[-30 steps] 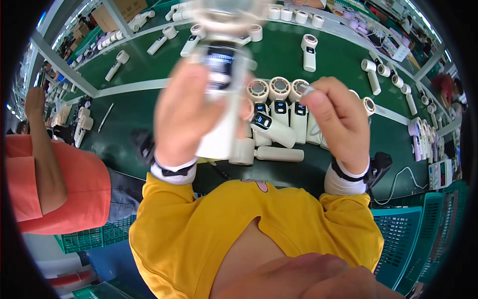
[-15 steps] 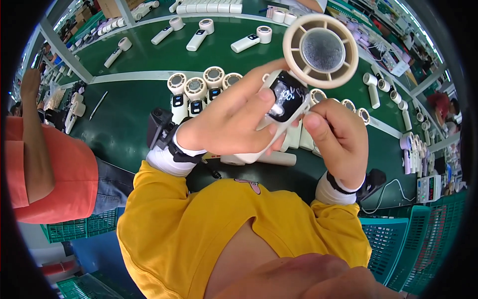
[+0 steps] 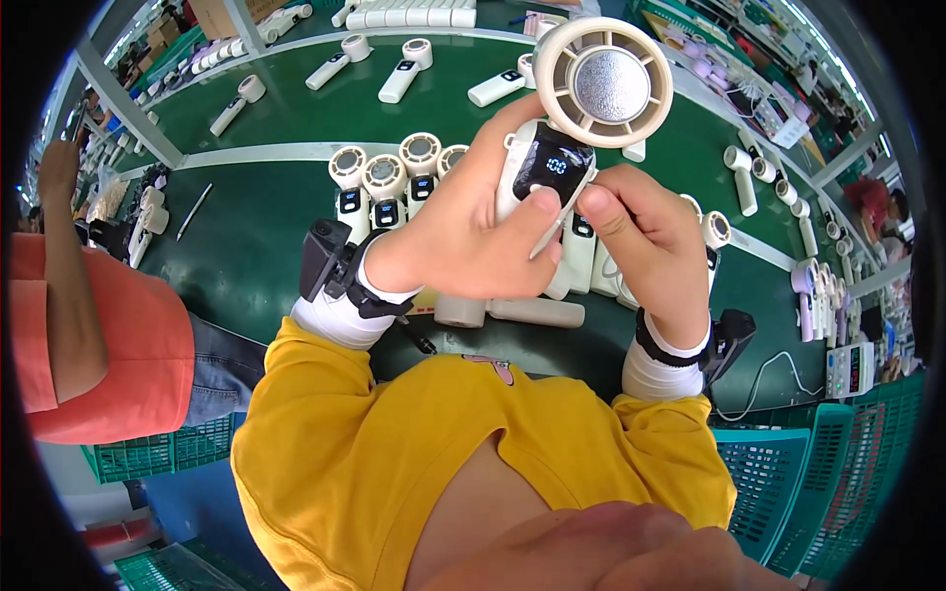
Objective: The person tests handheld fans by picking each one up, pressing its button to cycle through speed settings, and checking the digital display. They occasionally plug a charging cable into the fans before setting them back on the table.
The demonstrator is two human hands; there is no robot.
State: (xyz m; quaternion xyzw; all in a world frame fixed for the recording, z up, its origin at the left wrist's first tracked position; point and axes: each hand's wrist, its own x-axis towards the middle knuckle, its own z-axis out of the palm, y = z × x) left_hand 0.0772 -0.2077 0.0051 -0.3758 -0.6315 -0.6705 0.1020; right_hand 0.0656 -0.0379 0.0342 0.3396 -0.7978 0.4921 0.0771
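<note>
A cream handheld fan (image 3: 540,187) with a round slotted head is in my left hand (image 3: 463,222). My fingers wrap its body, and the thumb lies at the button below the lit black display. My right hand (image 3: 650,231) is closed in a pinch at the body's right edge, beside a thin white strip; what its fingertips grip is too small to tell. Several similar fans (image 3: 384,177) lie side by side on the dark green table beyond my left wrist. More fans (image 3: 591,266) lie partly hidden under my hands. Nearer me lies another cream fan (image 3: 537,312).
Several fans (image 3: 402,79) lie spaced out on the green belt (image 3: 266,123) across the far side. A pen (image 3: 194,212) lies at left. A small meter box (image 3: 849,371) with a white cable (image 3: 764,379) stands at right, above teal baskets (image 3: 759,473). A co-worker in orange (image 3: 118,335) is at left.
The held fan has moved slightly left and up, and its display, dark before, now shows lit digits. My right hand has shifted slightly left and up. Fans on the far belt have slid a little right.
</note>
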